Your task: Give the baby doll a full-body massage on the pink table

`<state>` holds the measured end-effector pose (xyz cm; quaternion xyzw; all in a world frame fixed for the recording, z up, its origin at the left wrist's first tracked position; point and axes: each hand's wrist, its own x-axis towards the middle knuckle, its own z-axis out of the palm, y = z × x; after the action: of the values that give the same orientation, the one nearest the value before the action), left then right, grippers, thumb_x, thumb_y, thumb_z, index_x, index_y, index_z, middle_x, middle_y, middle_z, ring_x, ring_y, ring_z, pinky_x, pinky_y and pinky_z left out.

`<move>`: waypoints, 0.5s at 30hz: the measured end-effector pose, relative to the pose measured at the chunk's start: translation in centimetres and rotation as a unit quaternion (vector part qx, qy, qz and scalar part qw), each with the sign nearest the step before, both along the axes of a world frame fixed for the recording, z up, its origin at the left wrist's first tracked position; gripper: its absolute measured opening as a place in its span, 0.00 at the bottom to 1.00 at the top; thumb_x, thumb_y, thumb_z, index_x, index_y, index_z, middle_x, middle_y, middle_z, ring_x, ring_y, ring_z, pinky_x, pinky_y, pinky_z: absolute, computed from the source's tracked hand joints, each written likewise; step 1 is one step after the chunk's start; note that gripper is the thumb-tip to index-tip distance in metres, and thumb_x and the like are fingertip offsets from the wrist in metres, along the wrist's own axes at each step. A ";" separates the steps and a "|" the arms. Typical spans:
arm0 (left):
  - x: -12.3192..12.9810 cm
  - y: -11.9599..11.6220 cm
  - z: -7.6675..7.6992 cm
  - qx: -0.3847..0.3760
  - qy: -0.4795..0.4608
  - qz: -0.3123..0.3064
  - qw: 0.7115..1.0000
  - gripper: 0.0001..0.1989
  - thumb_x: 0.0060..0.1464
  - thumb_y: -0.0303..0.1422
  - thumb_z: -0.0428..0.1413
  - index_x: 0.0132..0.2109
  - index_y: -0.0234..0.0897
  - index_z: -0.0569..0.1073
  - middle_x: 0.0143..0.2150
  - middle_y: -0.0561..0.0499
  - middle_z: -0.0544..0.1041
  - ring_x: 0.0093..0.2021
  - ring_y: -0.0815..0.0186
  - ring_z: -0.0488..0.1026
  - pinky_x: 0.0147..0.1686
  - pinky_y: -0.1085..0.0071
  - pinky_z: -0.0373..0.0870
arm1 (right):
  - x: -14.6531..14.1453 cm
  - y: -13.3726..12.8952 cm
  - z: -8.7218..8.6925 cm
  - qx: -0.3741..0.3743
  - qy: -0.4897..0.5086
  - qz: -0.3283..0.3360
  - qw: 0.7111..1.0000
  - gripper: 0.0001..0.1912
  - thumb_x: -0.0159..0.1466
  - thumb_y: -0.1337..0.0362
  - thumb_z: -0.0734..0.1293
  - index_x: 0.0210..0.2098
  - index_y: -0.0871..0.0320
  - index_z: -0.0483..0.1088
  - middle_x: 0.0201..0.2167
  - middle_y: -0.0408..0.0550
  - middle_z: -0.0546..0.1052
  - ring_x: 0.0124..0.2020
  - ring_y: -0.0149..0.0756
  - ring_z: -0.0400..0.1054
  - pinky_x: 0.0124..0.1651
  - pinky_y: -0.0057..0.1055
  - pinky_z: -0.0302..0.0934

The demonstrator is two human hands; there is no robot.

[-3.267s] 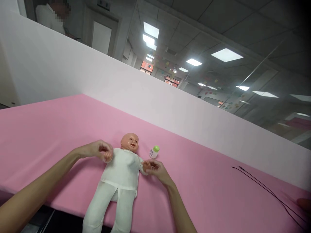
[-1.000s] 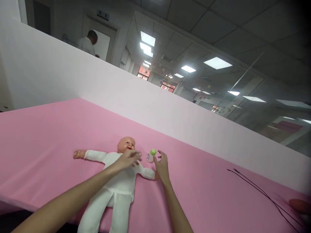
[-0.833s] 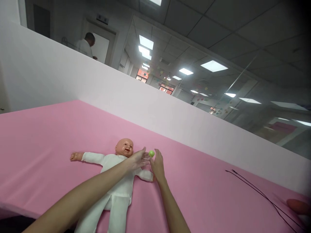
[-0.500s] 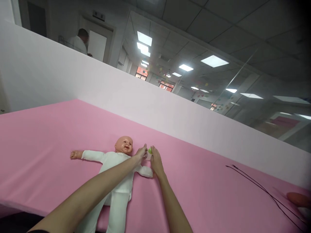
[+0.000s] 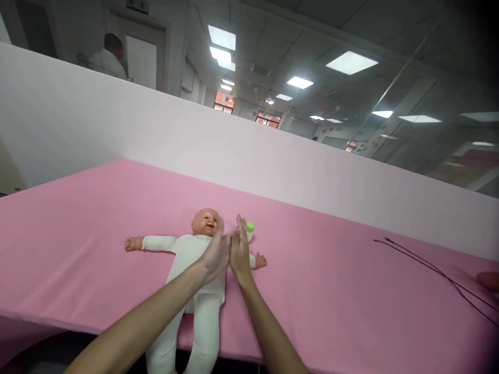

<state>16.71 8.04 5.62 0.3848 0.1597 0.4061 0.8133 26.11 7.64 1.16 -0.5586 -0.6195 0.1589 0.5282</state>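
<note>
A baby doll [image 5: 191, 254] in white clothing lies on its back on the pink table cover [image 5: 335, 306], legs toward me. Over its chest, my left hand [image 5: 216, 254] is open, fingers stretched upward and slightly blurred. My right hand [image 5: 239, 249] faces it with straight fingers, and the two palms meet or nearly meet near the wrists. Neither hand holds anything. Just behind my right hand stands a small bottle [image 5: 250, 231] with a bright green cap and a pale body, partly hidden by the fingers.
Thin black cables [image 5: 432, 270] lie on the cover at the right, near a brownish rounded object [image 5: 488, 281] cut by the frame. A low white partition [image 5: 273, 161] runs behind the table, with glass above it. Beyond it, at the upper left, is a person [image 5: 109, 59].
Both hands have let go of the green-capped bottle, which now stands on the cover. They have come together, palms facing, over the doll. The view has shifted somewhat.
</note>
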 end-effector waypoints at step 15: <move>-2.6 -2.6 -2.5 0.040 0.030 0.011 0.999 0.51 0.62 0.69 0.35 0.76 0.39 0.57 0.78 0.45 0.54 0.79 0.48 0.39 0.76 0.45 0.41 | -4.4 -4.1 -1.2 0.038 -0.015 0.018 0.999 0.41 0.75 0.38 0.47 0.78 0.56 0.45 0.79 0.52 0.46 0.80 0.49 0.30 0.77 0.61 0.38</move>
<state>14.15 5.45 3.12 0.4274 0.1713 0.4094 0.7876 21.67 3.58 -0.05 -0.5295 -0.6430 0.1363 0.5362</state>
